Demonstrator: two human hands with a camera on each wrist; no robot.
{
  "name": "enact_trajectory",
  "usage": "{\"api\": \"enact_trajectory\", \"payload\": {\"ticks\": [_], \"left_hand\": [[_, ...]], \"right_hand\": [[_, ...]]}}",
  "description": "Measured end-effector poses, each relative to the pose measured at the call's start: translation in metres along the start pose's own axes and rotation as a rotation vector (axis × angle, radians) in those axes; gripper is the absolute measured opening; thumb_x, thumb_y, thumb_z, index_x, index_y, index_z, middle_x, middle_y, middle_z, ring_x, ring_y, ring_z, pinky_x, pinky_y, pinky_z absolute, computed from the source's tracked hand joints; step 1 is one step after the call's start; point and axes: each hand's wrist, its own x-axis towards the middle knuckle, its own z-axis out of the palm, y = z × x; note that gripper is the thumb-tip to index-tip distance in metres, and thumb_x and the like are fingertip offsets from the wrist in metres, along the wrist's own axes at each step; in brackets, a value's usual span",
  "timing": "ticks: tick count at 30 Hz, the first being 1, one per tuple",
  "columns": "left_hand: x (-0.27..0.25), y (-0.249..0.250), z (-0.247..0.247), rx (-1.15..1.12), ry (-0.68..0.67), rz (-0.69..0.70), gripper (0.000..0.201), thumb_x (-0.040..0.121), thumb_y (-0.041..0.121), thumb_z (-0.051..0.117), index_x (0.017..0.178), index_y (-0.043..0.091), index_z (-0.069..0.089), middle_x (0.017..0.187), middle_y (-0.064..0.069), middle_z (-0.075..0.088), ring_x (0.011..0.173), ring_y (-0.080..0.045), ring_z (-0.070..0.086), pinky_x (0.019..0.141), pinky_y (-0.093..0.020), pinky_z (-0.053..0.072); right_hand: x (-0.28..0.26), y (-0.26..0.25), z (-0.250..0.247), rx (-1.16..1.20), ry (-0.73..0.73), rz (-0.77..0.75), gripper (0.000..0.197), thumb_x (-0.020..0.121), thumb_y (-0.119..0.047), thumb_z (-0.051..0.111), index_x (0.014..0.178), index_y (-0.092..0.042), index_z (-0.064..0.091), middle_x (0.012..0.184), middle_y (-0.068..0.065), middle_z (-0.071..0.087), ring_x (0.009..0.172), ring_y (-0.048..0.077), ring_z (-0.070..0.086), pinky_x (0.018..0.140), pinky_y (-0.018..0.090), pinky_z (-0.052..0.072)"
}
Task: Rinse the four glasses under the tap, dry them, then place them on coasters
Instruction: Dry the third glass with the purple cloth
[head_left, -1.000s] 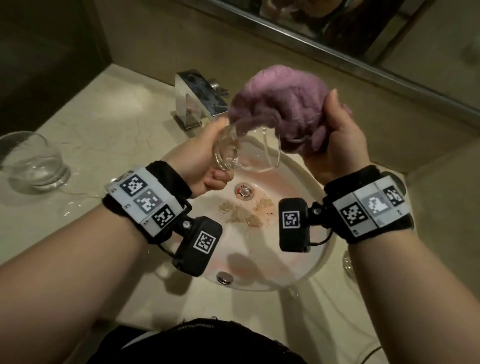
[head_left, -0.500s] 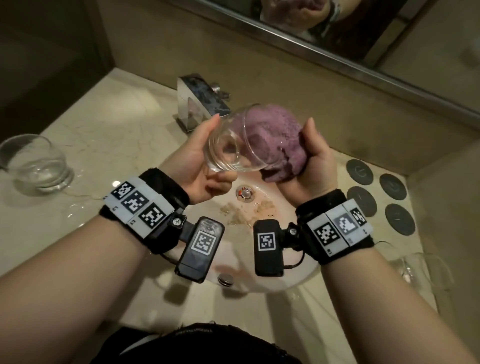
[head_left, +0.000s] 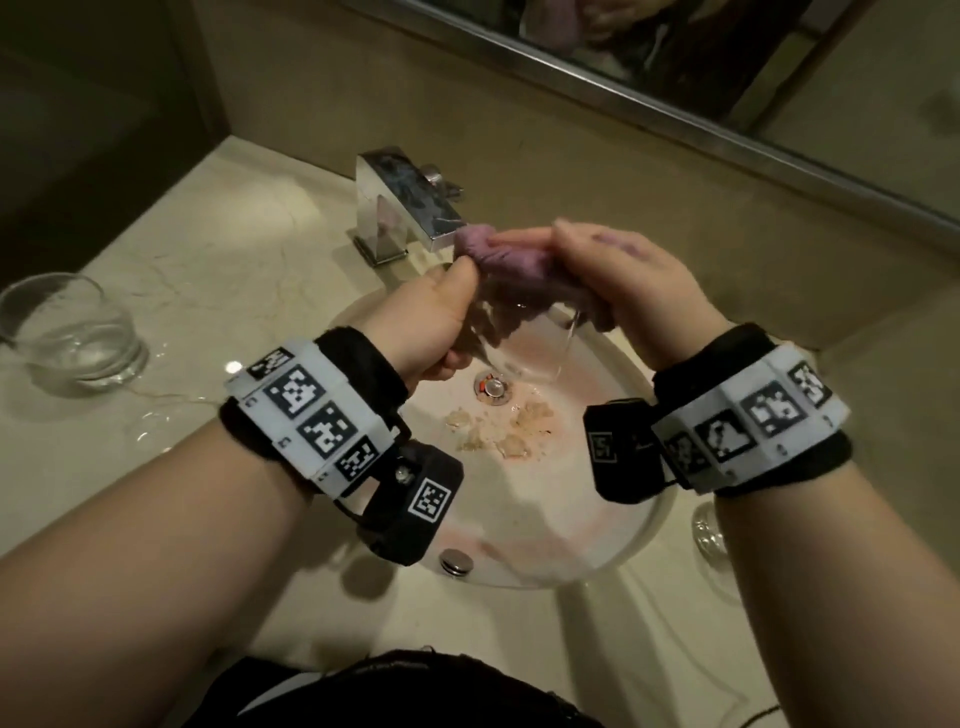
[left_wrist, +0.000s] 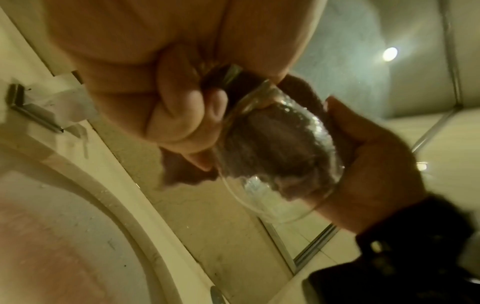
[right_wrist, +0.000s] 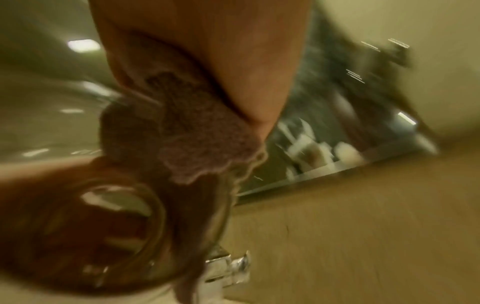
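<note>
Left grip (head_left: 431, 317) clasped the glass (head_left: 524, 338) above the basin (head_left: 545, 519); right grip (head_left: 639, 280) clutched the purple cloth (head_left: 498, 249) stuffed inside it.

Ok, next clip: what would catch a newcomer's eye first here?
Both hands meet over the stained basin: the left hand grips a clear glass while the right hand works a purple cloth into it. Behind them stands the chrome tap, and another glass sits on the wet counter far left.
</note>
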Motion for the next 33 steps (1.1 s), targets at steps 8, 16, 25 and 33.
{"api": "enact_trajectory", "payload": {"ticks": [8,16,25,33], "left_hand": [[0.02,0.004,-0.013,-0.359,-0.024,-0.12,0.044,0.098,0.045,0.034,0.097,0.009,0.06,0.082,-0.006,0.067,0.073,-0.018,0.065,0.063,-0.027,0.053],[0.024,0.012,-0.019,-0.091,-0.002,0.065,0.041,0.09,0.046,0.049,0.119,0.019,0.055,0.102,-0.014,0.062,0.088,-0.034,0.063,0.056,-0.038,0.052],[0.008,0.012,-0.009,-0.052,-0.087,0.171,0.038,0.097,0.049,0.033,0.088,0.013,0.043,0.058,-0.001,0.041,0.037,-0.008,0.033,0.038,-0.017,0.026],[0.005,0.017,-0.005,-0.23,-0.009,0.163,0.073,0.073,0.061,0.058,0.115,0.001,0.05,0.097,-0.01,0.065,0.098,-0.021,0.065,0.094,-0.043,0.048]], "right_hand": [[-0.013,0.037,0.031,-1.103,0.113,-0.782,0.032,0.092,-0.027,0.053,0.118,-0.016,0.066,0.128,0.004,0.061,0.126,0.023,0.051,0.113,0.043,0.027],[-0.007,0.043,0.039,-1.255,0.262,-0.813,0.04,0.088,-0.023,0.055,0.127,-0.017,0.059,0.138,0.008,0.052,0.133,0.028,0.04,0.114,0.048,0.023],[0.015,-0.013,0.004,0.279,0.209,0.121,0.03,0.097,-0.029,0.041,0.085,-0.016,0.065,0.055,-0.007,0.06,0.051,0.006,0.055,0.056,0.019,0.046],[0.003,0.004,0.011,1.24,0.315,0.3,0.051,0.098,-0.042,0.032,0.125,-0.003,0.052,0.128,0.023,0.055,0.12,0.034,0.052,0.104,0.046,0.04]]}}
